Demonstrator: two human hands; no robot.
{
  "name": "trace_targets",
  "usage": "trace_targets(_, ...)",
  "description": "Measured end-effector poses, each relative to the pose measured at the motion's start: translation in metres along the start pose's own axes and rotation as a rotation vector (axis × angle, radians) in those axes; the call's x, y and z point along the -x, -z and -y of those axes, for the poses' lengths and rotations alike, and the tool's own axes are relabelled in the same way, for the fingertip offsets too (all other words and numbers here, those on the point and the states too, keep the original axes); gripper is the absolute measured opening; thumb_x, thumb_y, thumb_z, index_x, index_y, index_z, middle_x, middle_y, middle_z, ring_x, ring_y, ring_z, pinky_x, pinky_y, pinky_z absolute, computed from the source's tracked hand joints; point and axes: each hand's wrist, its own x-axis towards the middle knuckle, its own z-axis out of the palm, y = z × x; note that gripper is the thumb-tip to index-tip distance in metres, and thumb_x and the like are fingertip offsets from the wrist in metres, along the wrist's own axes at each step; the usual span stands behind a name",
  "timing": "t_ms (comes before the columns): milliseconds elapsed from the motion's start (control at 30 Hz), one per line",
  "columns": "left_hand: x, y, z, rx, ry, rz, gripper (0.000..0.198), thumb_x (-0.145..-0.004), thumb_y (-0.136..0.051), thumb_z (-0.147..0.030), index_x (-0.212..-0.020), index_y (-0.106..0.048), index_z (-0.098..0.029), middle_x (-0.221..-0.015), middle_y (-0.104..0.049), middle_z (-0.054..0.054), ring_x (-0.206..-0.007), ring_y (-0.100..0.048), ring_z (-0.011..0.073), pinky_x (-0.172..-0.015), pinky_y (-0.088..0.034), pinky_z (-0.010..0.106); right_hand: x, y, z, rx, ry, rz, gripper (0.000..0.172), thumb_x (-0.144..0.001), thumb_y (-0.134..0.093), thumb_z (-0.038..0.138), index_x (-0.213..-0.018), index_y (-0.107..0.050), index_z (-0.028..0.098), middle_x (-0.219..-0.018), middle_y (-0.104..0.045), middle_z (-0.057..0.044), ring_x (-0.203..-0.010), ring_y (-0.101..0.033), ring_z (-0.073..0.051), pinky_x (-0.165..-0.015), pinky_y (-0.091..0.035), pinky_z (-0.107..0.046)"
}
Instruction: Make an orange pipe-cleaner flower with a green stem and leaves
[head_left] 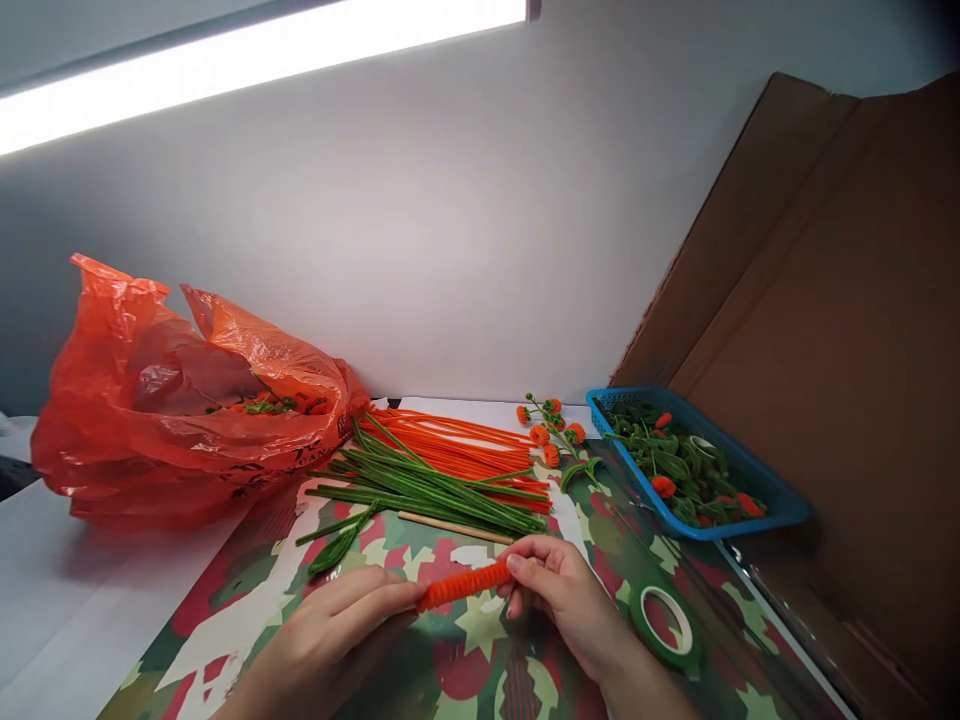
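Note:
A tightly coiled orange pipe cleaner (pixel 461 586) stretches between my two hands, low over the patterned table. Its left end is in the closed fingers of my left hand (pixel 341 625), whose thumb is hidden. With thumb and forefinger, my right hand (pixel 559 605) pinches the other end. Just beyond my hands lie a thin wooden stick (pixel 454 527), a bundle of green pipe cleaners (pixel 442 492) and, behind it, a bundle of straight orange pipe cleaners (pixel 450 440). A green leaf shape (pixel 335 550) rests ahead of my left hand.
A red plastic bag (pixel 180 450) with orange and green pieces inside stands left. At right is a blue basket (pixel 784 508) of leaves and orange flowers, beside a cardboard sheet (pixel 847 300). Green tape (pixel 664 627) lies right of my right hand; a finished flower sprig (pixel 553 432) lies behind.

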Motion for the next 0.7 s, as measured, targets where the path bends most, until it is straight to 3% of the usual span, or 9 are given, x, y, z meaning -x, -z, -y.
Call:
trace_targets(167, -0.005, 0.003, -0.005, 0.027, -0.014, -0.049, 0.021, -0.097, -0.043, -0.022, -0.105, -0.062, -0.024, -0.083, -0.073, 0.002, -0.070, -0.070, 0.0111, -0.069, -0.055, 0.012, -0.001, -0.003, -0.003, 0.002, 0.002, -0.006, 0.047, -0.061, -0.083, 0.052, -0.078, -0.065, 0.012, -0.061, -0.068, -0.001, -0.047, -0.058, -0.007, -0.052, -0.038, -0.018)
trace_targets(333, -0.001, -0.002, -0.001, 0.138, 0.117, -0.045, 0.014, -0.093, -0.052, -0.022, -0.098, -0.065, -0.024, -0.083, -0.073, 0.001, -0.070, -0.069, 0.0117, -0.064, -0.054, 0.013, -0.002, -0.008, -0.005, 0.067, 0.095, -0.039, 0.051, -0.056, -0.085, 0.055, -0.078, -0.066, 0.013, -0.063, -0.066, 0.000, -0.053, -0.062, -0.009, -0.058, -0.044, -0.020)
trace_targets(400, 0.002, -0.004, 0.000, 0.205, 0.246, -0.010, 0.012, -0.091, -0.055, -0.027, -0.090, -0.067, -0.023, -0.078, -0.072, 0.001, -0.065, -0.067, 0.0134, -0.061, -0.054, 0.016, -0.001, -0.010, -0.006, 0.098, 0.138, -0.060, 0.051, -0.056, -0.084, 0.056, -0.077, -0.066, 0.014, -0.068, -0.068, -0.002, -0.056, -0.064, -0.011, -0.058, -0.047, -0.022)
trace_targets(500, 0.005, -0.009, -0.003, 0.344, 0.546, 0.055, 0.020, -0.087, -0.061, -0.038, -0.080, -0.070, -0.022, -0.073, -0.071, 0.002, -0.065, -0.064, 0.0164, -0.059, -0.051, 0.020, 0.002, -0.010, -0.009, 0.175, 0.208, -0.072, 0.043, -0.064, -0.080, 0.053, -0.078, -0.068, 0.015, -0.074, -0.069, -0.004, -0.061, -0.066, -0.015, -0.062, -0.051, -0.026)
trace_targets(600, 0.008, -0.011, -0.005, 0.594, 0.847, 0.071, 0.028, -0.080, -0.066, -0.048, -0.081, -0.071, -0.021, -0.070, -0.067, 0.002, -0.063, -0.059, 0.0166, -0.054, -0.046, 0.021, 0.006, -0.008, -0.014, 0.333, 0.329, -0.096, 0.027, -0.072, -0.076, 0.042, -0.078, -0.071, 0.016, -0.078, -0.071, -0.007, -0.065, -0.067, -0.019, -0.064, -0.053, -0.029)
trace_targets(700, 0.009, -0.013, -0.004, 0.854, 1.027, 0.076, 0.035, -0.073, -0.072, -0.054, -0.079, -0.069, -0.019, -0.065, -0.061, 0.001, -0.058, -0.053, 0.0143, -0.048, -0.040, 0.020, 0.007, -0.005, -0.017, 0.535, 0.538, -0.111, 0.008, -0.076, -0.072, 0.027, -0.078, -0.073, 0.019, -0.079, -0.073, -0.007, -0.072, -0.069, -0.020, -0.068, -0.053, -0.029)
